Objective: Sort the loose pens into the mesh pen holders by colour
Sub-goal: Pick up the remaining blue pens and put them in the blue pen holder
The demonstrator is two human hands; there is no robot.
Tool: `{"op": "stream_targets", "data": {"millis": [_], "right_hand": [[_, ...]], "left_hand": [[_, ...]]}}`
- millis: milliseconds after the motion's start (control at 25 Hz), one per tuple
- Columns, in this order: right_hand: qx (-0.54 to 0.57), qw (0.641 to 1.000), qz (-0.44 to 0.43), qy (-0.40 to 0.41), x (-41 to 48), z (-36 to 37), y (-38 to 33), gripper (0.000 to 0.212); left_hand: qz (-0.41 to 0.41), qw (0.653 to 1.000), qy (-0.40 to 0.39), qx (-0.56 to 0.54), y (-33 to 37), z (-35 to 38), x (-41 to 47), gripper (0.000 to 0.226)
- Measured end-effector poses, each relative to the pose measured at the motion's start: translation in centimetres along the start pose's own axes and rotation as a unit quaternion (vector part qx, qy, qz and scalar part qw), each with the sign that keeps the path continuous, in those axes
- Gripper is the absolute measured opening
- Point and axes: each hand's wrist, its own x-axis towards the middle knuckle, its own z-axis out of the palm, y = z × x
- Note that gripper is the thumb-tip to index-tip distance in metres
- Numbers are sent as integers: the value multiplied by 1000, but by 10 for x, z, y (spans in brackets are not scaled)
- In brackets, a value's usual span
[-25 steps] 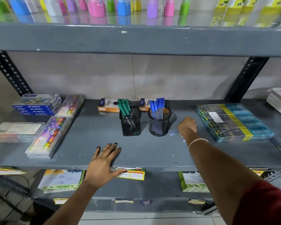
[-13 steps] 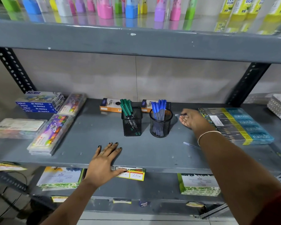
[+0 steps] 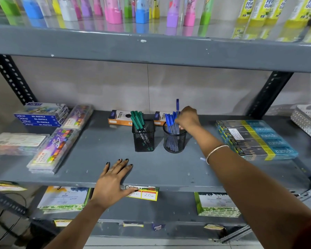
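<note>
Two black mesh holders stand mid-shelf. The square holder on the left is filled with green pens. The round holder on the right is filled with blue pens. My right hand hovers over the round holder's rim, shut on a blue pen that stands upright with its cap above my fingers. One loose pen lies on the shelf, mostly hidden behind my right forearm. My left hand rests flat on the shelf's front edge, fingers spread, holding nothing.
Pastel boxes and colour sets fill the shelf's left side. Orange pencil boxes lie behind the holders. A flat pack of pencils sits at right, a white basket beyond it. The upper shelf overhangs.
My right hand picked a blue pen off the shelf, moved left and up, and now holds it upright over the round holder. The left hand has stayed put.
</note>
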Motion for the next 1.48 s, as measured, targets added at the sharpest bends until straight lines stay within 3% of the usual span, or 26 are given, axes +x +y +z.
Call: {"op": "stream_targets", "data": {"millis": [120, 360, 520, 720, 880, 960, 1120, 1200, 1320, 1480], "right_hand": [[-104, 994, -15, -36, -10, 15, -7, 24], [-176, 983, -20, -53, -10, 23, -9, 38], [-152, 988, -18, -11, -7, 9, -11, 32], [-132, 989, 67, 9, -1, -34, 21, 7], [-183, 970, 135, -89, -32, -45, 80, 45], [-215, 962, 133, -108, -46, -34, 102, 51], [-263, 954, 113, -90, -63, -15, 102, 12], [-303, 945, 95, -76, -63, -5, 97, 37], [-313, 947, 53, -54, -63, 14, 91, 38], [-269, 960, 72, -17, -70, 21, 86, 40]], "left_hand": [[2, 1000, 2, 1, 0, 0, 0, 84], [1, 1000, 7, -1, 0, 0, 0, 85], [-1, 1000, -1, 9, -1, 0, 0, 87], [-9, 1000, 3, 16, -2, 2, 0, 88], [-6, 1000, 10, 21, -1, 2, 1, 90], [-5, 1000, 11, 15, 0, 1, 1, 91], [0, 1000, 18, 8, -1, 1, 1, 90], [1, 1000, 21, 7, 0, 0, 1, 88], [2, 1000, 22, 8, 1, 0, 1, 86], [3, 1000, 16, 7, -1, 1, 0, 89]]}}
